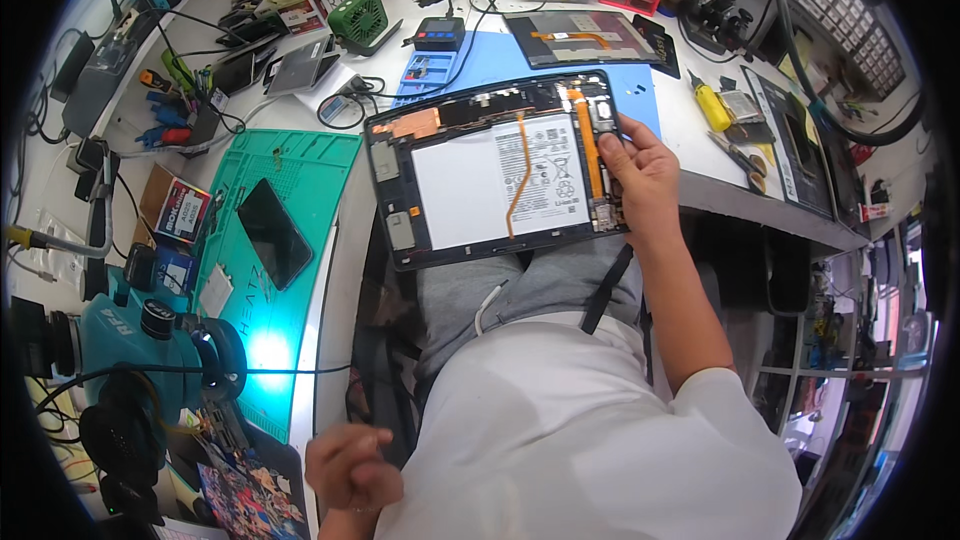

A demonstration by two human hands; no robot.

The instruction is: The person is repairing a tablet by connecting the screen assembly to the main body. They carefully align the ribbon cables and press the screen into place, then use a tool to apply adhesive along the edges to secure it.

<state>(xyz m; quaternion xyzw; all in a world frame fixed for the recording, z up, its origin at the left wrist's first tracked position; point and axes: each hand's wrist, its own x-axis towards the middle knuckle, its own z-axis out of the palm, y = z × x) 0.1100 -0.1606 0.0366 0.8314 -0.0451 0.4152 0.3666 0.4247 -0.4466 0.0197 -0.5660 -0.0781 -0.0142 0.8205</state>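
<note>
My right hand (645, 180) grips an opened tablet (460, 190) by its right edge, the thumb over the inside face. The tablet is held tilted above my lap, with its back cover off. Inside it lie a large white battery (455, 185), an orange flex cable (522, 175) running across the battery, and a wider orange strip (588, 145) near my thumb. Lower down, away from the tablet, my left hand (352, 468) hovers beside my body with curled fingers; nothing shows in it.
At left, a green work mat (300, 155) carries a dark phone (275, 233), beside a teal microscope (140, 340) with a bright light. A dark screen panel (580, 38) lies on a blue mat at the back. Pliers (745, 162) and a yellow bottle (710, 105) sit at right.
</note>
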